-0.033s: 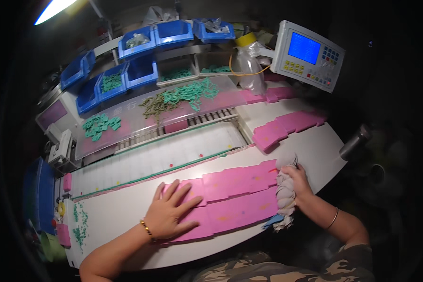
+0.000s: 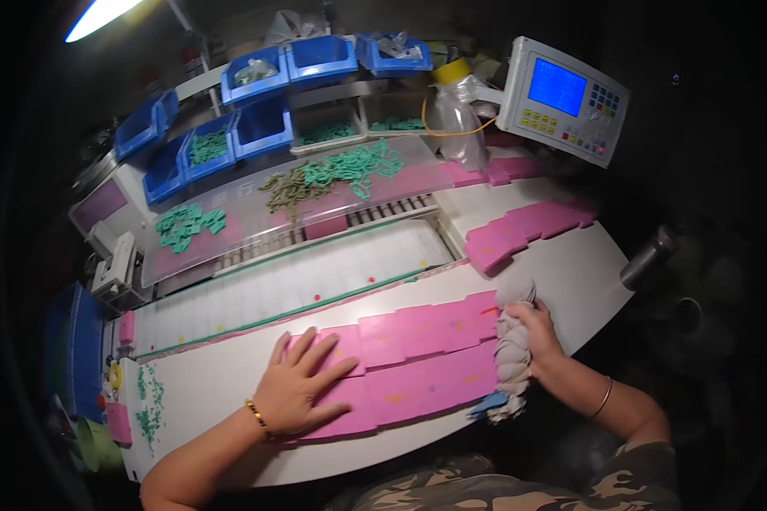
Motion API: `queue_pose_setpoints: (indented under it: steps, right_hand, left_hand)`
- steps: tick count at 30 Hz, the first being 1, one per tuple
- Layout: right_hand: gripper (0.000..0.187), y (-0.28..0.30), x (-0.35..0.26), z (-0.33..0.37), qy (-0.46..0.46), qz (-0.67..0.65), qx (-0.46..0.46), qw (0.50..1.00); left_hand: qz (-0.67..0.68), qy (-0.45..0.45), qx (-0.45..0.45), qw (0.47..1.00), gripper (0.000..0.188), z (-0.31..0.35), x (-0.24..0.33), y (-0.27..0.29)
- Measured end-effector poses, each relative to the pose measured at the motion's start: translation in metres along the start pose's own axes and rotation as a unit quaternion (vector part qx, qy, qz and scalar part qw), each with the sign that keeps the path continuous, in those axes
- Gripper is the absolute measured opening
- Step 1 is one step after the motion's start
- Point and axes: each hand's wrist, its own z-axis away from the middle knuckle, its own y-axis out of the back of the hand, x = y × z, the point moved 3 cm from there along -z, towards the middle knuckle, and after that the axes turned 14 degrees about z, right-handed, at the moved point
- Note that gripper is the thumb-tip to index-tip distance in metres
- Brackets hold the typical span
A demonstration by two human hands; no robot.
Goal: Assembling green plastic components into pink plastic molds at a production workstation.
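Two rows of overlapping pink sheets lie on the white tabletop in front of me. My left hand rests flat on their left end, fingers spread. At their right end my right hand is closed round a bunched, twisted greyish-white cloth, which lies against the sheets' edge. Its fingers are partly hidden behind the cloth. A small blue piece sticks out at the cloth's lower end.
Beyond the sheets runs a white belt with green edging. Green pieces lie on a clear cover below several blue bins. A control panel stands at the back right, more pink sheets nearer, and green bits at the left.
Both hands, the pink sheets and the cloth have shifted slightly left over the table. The view itself has also moved a little. My hold is the same.
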Motion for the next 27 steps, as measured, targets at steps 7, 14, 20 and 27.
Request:
queue_pose_setpoints:
  steps: [7,14,20,27]
  right_hand:
    - [0.074,-0.127,-0.019,0.068,-0.028,-0.075,-0.135,0.988]
    - [0.058,-0.215,-0.029,0.102,-0.011,-0.029,-0.238,0.971]
    - [0.033,-0.226,-0.028,0.089,-0.027,-0.095,-0.297,0.95]
    - [0.042,-0.152,-0.053,0.041,0.139,0.058,-0.519,0.841]
  left_hand:
    - [-0.031,0.082,0.04,0.995,0.06,0.125,-0.057,0.038]
    - [-0.063,0.149,0.074,0.984,0.063,0.206,-0.09,0.059]
    - [-0.073,0.16,0.072,0.982,0.067,0.215,-0.093,0.062]
    - [-0.168,0.131,0.018,0.977,0.061,0.2,-0.088,0.066]
